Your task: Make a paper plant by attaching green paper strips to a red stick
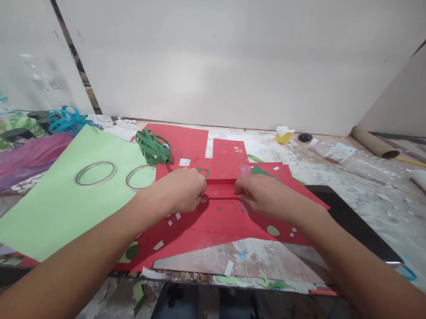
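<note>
- Left hand [189, 189]: fingers curled in, pinching the left end of a folded red paper piece [228, 158]. Thumb's mostly hidden, so I can't tell exactly how it sits.
- Right hand [256, 193]: same deal on the other end, fingertips pressed together on the red paper, right beside a clear pinkish strip [246, 171].
- That folded piece is around the middle of the paint-smeared whitish worktop [210, 263], with a flat panel toward the back edge and a crease running between the two hands.
- Underneath and around it there are more flat red paper sheets [212, 222], reaching close to the front edge on the left side. Little white bits are scattered on top, plus a pale green oval scrap [272, 230] off to the right.
- Left part of the worktop: a big light green paper sheet [55, 203] slanting down to the front edge, with a silvery tape ring [95, 184] on it. A second one's partly behind the left forearm.
- Just behind the left hand there's a dark green fringed paper roll [152, 148]. Curly blue paper strips [69, 121] are farther left, near the back edge.
- Right side: a flat black glossy slab [353, 223] partly under the right forearm, its near corner close to the front edge.
- Back edge, right of centre: a small yellow tub [284, 137], then a black oval thing [305, 137], and a brown cardboard tube [375, 142] way over toward the back right.
</note>
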The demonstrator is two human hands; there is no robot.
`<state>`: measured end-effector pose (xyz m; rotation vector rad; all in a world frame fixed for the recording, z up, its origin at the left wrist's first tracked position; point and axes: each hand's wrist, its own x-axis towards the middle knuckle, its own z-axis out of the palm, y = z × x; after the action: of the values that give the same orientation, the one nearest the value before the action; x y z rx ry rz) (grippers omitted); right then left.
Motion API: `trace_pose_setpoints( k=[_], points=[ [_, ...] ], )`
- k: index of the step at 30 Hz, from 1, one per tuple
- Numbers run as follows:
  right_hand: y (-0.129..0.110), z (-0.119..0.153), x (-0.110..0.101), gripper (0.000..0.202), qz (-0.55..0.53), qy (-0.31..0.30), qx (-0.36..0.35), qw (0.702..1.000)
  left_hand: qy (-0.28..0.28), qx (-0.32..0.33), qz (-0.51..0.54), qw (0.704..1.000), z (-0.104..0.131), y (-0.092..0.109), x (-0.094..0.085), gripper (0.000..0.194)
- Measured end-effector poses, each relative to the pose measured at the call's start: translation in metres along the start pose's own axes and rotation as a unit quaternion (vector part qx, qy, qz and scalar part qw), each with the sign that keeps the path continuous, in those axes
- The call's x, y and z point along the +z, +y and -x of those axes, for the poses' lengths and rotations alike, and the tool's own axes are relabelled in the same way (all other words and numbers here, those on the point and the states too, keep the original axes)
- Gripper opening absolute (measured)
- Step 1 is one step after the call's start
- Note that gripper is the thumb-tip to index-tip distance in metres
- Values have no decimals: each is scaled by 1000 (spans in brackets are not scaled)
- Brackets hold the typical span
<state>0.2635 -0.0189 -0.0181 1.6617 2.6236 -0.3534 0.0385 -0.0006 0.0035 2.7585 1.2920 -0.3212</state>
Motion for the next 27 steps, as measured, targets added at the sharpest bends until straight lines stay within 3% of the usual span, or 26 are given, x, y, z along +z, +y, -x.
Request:
trace_pose_setpoints(
  k=[5,11,15,27],
  points=[
    [-1,1,-1,17,-10,1,-3,1000,20,23,15,999,0,-6,4,24],
    [-1,0,-4,19,-13,-12,-16,1000,-30,22,86,996,3,-10,3,18],
    [-2,-1,-3,21,-12,-3,-16,1000,-44,17,146,988,2,-14,4,24],
    [-4,0,-3,20,-12,3,-22,1000,-33,36,165,985,-1,-22,9,18]
  ],
)
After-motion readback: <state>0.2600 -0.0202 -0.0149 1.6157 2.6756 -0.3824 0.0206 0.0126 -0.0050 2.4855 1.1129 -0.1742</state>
